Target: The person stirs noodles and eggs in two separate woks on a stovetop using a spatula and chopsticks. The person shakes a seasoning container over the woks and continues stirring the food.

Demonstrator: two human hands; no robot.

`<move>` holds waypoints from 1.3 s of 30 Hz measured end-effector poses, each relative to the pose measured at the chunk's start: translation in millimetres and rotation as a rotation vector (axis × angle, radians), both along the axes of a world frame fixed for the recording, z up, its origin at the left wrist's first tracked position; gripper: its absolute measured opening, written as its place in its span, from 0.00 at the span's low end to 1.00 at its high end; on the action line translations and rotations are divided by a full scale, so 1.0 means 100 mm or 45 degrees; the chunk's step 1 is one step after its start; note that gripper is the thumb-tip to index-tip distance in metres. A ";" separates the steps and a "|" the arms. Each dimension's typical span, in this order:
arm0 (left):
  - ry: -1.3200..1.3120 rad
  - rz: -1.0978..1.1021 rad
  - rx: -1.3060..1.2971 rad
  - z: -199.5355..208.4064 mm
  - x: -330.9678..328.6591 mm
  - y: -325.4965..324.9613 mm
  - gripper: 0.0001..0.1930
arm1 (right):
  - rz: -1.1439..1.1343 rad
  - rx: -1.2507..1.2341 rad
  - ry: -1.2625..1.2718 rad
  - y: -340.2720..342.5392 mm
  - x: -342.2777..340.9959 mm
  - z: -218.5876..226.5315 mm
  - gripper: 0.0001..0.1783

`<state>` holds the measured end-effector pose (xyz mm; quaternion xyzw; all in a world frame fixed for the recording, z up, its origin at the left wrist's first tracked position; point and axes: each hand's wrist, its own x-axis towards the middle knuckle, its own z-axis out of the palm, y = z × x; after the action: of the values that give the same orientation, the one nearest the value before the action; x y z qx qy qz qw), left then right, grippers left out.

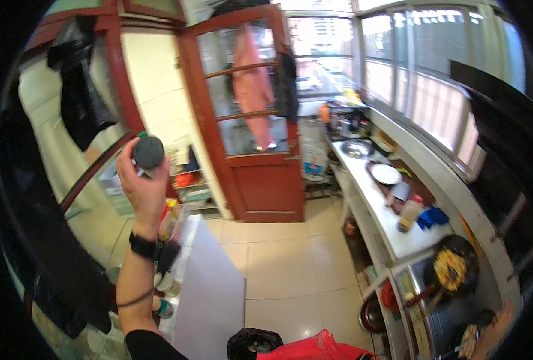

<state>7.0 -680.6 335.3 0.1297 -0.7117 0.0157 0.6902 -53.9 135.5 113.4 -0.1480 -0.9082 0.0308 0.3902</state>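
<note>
My left hand [141,189], wearing a black wristband, is raised at the upper left. Its fingers wrap round a small container whose round dark grey end [149,152] faces me; a bit of green shows beside it. Low at the right edge is my right hand [494,333], blurred and partly cut off, beside the stove. Whether it grips anything is unclear. Just above it, a black wok [472,264] holds yellowish food [450,269] with a darker clump in the middle. A wooden-looking handle [422,295] points left from the wok.
Along the right runs a white counter [371,198] with a white plate [386,174], a bottle with a red cap [409,214], a blue cloth [432,217] and a metal basin [357,149]. A red-framed door [266,186] stands ahead. Jars [167,284] line the white cabinet [209,288] at left.
</note>
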 end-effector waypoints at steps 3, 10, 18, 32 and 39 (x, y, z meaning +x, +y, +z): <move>-0.336 -0.738 0.324 -0.38 -0.39 1.28 0.40 | 0.413 -0.234 -0.070 -0.93 0.24 0.61 0.17; -1.109 -1.812 0.667 -1.15 -0.87 3.81 0.31 | 0.953 0.245 -0.141 -1.97 0.56 1.05 0.41; -1.299 -2.555 -0.115 -1.25 -0.65 5.62 0.24 | 0.532 -0.150 -0.275 -0.90 1.45 0.65 0.41; -2.500 -2.727 0.501 -1.37 -0.57 6.61 0.25 | 0.617 -0.691 -0.347 -0.12 1.92 0.29 0.38; -1.717 -2.835 0.689 -1.63 -0.64 6.77 0.19 | 0.813 -1.201 -0.365 0.01 1.72 0.22 0.39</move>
<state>-57.1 -3.2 172.8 -0.4191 -0.6186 -0.6343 -0.1986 118.2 136.8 134.9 -0.0273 -0.8397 0.5274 0.1268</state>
